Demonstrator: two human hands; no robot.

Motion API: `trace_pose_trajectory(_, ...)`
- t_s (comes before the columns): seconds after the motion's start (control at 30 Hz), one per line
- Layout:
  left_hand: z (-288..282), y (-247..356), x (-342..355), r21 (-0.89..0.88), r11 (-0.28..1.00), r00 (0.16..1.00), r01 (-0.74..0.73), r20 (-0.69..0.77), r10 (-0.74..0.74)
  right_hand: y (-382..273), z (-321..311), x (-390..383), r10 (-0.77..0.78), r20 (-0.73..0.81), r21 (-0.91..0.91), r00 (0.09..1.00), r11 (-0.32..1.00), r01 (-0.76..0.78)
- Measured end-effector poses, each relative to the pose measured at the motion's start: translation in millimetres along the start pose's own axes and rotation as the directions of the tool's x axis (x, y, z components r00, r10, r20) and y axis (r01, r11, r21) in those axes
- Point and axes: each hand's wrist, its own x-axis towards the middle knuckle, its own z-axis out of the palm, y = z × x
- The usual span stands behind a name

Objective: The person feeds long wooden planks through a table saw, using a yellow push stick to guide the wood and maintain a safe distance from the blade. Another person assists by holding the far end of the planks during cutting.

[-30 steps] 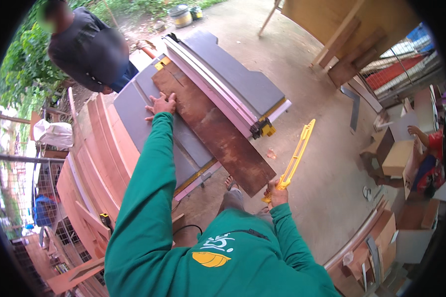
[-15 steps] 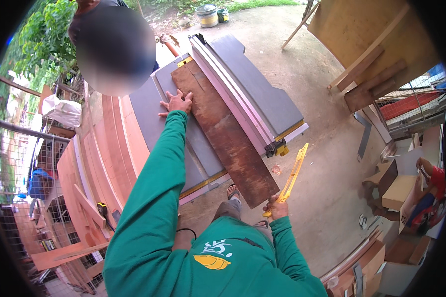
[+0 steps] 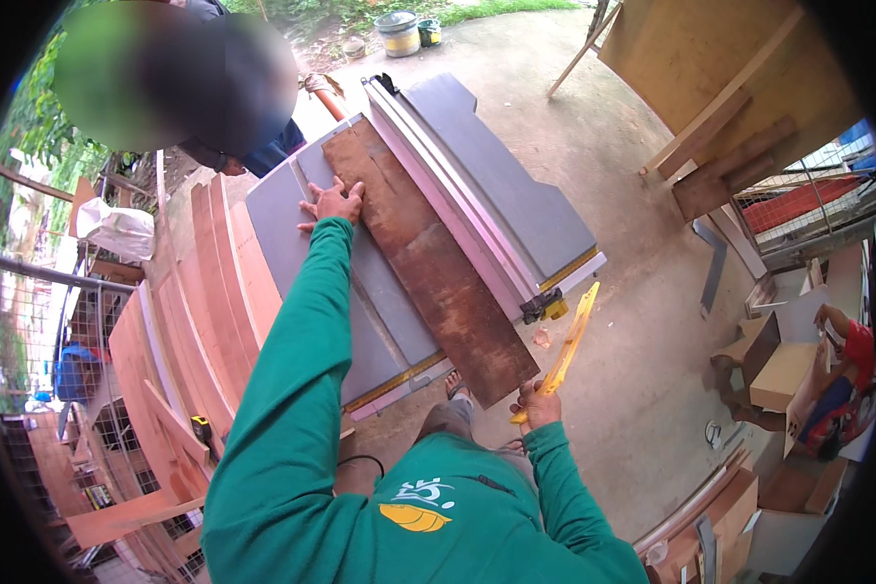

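Note:
A long dark brown plank (image 3: 428, 263) lies lengthwise on the grey table saw (image 3: 282, 243), against the pale pink fence (image 3: 448, 195). My left hand (image 3: 333, 202) presses flat on the plank's far left edge, fingers spread. Near the plank's close end, my right hand (image 3: 533, 404) is closed around a yellow push stick (image 3: 569, 343) that points away from me, beside the saw's front corner. Both arms wear green sleeves.
Another person (image 3: 214, 88) stands at the far side of the saw. Stacked reddish boards (image 3: 204, 292) lean at the left. Plywood sheets (image 3: 740, 88) stand at the back right. Cardboard boxes (image 3: 779, 375) and a seated person (image 3: 842, 380) are at the right. Two buckets (image 3: 399, 34) sit far off.
The view has shifted so the saw and plank sit more central and nearer. My left hand stays pressed on the plank; my right hand keeps hold of the yellow stick.

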Motion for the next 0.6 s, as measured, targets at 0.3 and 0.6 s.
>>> trace_pose_trajectory(0.3, -5.7, 3.4, 14.2, -0.016, 1.0, 1.0, 0.004, -0.012, -0.004, 3.0, 20.8, 5.1, 0.006, 0.003, 0.055, 1.0, 0.998, -0.006)
trace_pose_trajectory(0.6, -5.6, 3.7, 26.6, -0.024, 1.0, 1.0, 0.005, -0.021, -0.005, -6.4, 43.0, -0.3, 0.03, -0.03, 0.102, 0.999, 0.994, -0.026)
